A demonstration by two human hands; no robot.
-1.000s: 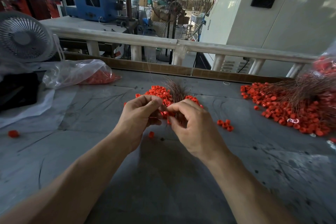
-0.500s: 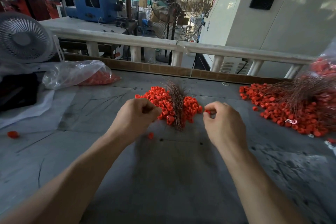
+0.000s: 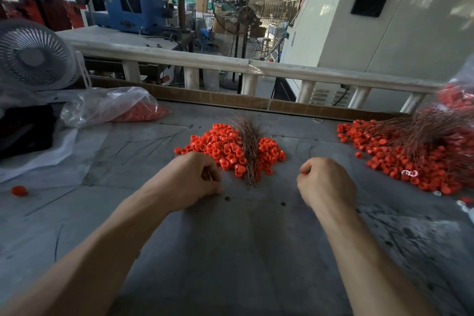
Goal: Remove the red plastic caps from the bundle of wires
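Note:
A bundle of thin copper-coloured wires lies across a heap of red plastic caps in the middle of the grey table. My left hand sits just left of the bundle's near end, fingers curled, pinching what looks like one thin wire. My right hand is to the right of the heap and apart from it. It pinches a single red cap between thumb and forefinger. Neither hand touches the bundle.
A larger pile of capped wires spreads at the right edge. A clear bag of red caps, a black object and a white fan stand at the left. One loose cap lies near left. A railing runs behind.
My hands were together at the bundle and have pulled apart. The right hand moved right and slightly toward me with a red cap; the left drew back to the left.

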